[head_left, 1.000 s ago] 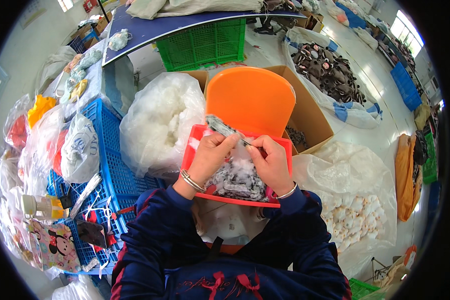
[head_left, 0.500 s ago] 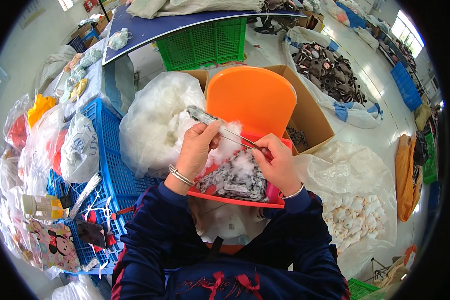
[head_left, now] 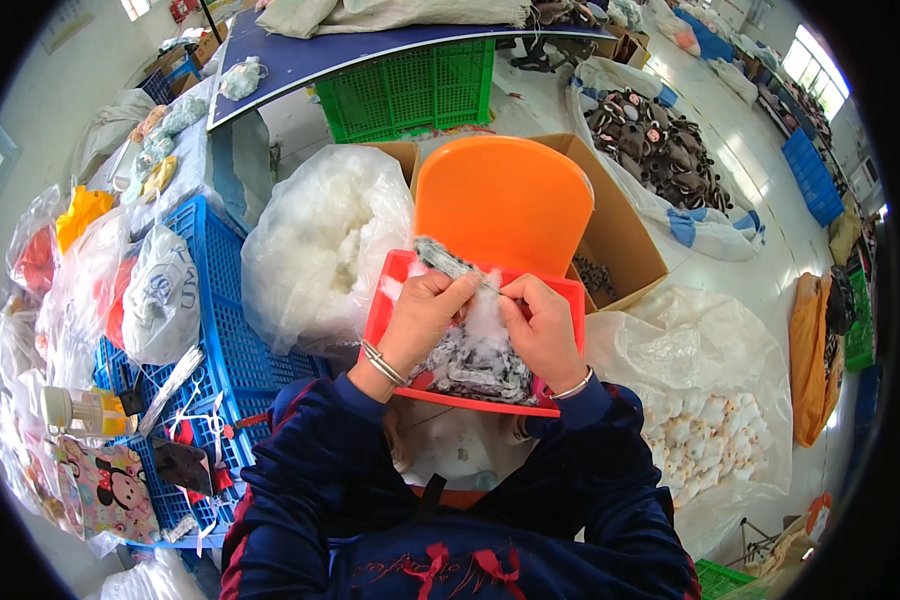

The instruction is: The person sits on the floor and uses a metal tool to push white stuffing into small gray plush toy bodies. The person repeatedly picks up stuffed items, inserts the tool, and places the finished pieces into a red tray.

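Note:
My left hand (head_left: 425, 318) pinches a small grey fuzzy fabric piece (head_left: 442, 259) that sticks out past its fingers. Close beside it, my right hand (head_left: 544, 325) is closed on a pair of thin metal tweezers (head_left: 490, 288), mostly hidden by the fingers, with the tip at the fabric piece. Both hands are above a red plastic bin (head_left: 373, 328). Inside lie several grey-and-black fuzzy pieces (head_left: 480, 372). A tuft of white stuffing (head_left: 484, 316) shows between my hands.
An orange chair back (head_left: 505, 205) rises behind the bin. A clear bag of white stuffing (head_left: 320, 240) stands left, beside blue crates (head_left: 220, 300). To the right are a cardboard box (head_left: 625, 245) and a plastic bag of small white pieces (head_left: 710, 440). Dark plush pieces (head_left: 650, 150) lie farther off.
Both hands have come closer together; the left has moved right and down with the grey piece. The tweezers, long and exposed before, are now mostly hidden. White stuffing no longer trails across the bin's left side.

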The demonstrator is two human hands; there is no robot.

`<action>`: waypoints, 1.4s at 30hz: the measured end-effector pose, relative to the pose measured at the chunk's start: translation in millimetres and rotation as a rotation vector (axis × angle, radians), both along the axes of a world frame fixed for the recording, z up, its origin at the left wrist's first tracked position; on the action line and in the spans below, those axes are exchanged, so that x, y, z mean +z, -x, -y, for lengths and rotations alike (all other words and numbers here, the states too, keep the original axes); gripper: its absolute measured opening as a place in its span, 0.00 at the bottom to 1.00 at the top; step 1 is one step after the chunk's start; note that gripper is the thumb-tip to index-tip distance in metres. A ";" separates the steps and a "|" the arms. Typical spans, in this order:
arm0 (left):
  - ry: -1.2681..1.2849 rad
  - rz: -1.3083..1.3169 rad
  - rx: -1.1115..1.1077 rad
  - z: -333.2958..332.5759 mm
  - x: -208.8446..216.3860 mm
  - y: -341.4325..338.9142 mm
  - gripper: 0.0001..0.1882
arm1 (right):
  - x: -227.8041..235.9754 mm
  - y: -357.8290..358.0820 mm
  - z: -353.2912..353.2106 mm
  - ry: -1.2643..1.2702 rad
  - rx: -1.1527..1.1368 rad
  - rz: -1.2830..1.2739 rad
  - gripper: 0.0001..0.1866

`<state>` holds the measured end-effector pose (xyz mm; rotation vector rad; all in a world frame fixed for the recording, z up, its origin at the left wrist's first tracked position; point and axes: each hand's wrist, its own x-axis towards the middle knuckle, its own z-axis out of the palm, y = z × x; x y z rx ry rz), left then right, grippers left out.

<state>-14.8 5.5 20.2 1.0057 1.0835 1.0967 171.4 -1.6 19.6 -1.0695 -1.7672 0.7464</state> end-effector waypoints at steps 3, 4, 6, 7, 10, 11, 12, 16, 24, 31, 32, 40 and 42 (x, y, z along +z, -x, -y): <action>-0.030 -0.033 0.048 -0.6 1.3 0.3 0.16 | 0.4 -0.3 -1.1 0.013 0.019 -0.039 0.05; -0.055 -0.040 0.087 -2.2 2.2 2.1 0.16 | 1.3 -0.7 -1.8 0.005 0.024 -0.044 0.05; -0.086 -0.012 0.119 -5.6 3.9 8.8 0.15 | 1.7 -6.3 -2.3 0.032 0.028 -0.045 0.05; -0.091 0.023 0.111 -7.6 4.9 14.6 0.14 | 1.6 -7.9 -2.5 0.046 0.030 -0.047 0.05; -0.079 0.070 0.079 -7.2 6.6 16.3 0.14 | 2.0 -6.9 -3.2 0.012 0.053 -0.031 0.05; -0.072 0.076 0.067 -6.1 7.9 15.1 0.14 | 1.0 -6.4 -2.7 0.036 0.055 -0.049 0.04; -0.056 0.018 0.049 -3.7 10.7 11.6 0.14 | 0.0 -5.6 -2.2 0.059 0.057 -0.068 0.04; -0.027 -0.055 0.015 3.8 7.7 -2.8 0.15 | -5.0 -0.1 2.2 0.179 0.064 -0.174 0.04; -0.137 0.061 0.100 -6.3 16.8 14.5 0.10 | -3.8 -8.4 -1.6 0.191 0.103 -0.156 0.05; -0.073 -0.029 -0.008 -5.4 22.8 13.7 0.10 | -10.5 -0.4 1.4 0.299 0.113 -0.242 0.04; -0.051 -0.060 -0.047 -2.3 23.9 9.7 0.10 | -10.3 1.9 2.0 0.306 0.116 -0.263 0.04; 0.025 -0.098 -0.060 2.6 2.9 3.3 0.12 | -11.8 0.4 1.1 0.454 0.153 -0.256 0.07; 0.027 0.012 0.036 -4.4 0.4 12.8 0.12 | -0.1 -10.2 -5.0 0.517 0.217 -0.088 0.09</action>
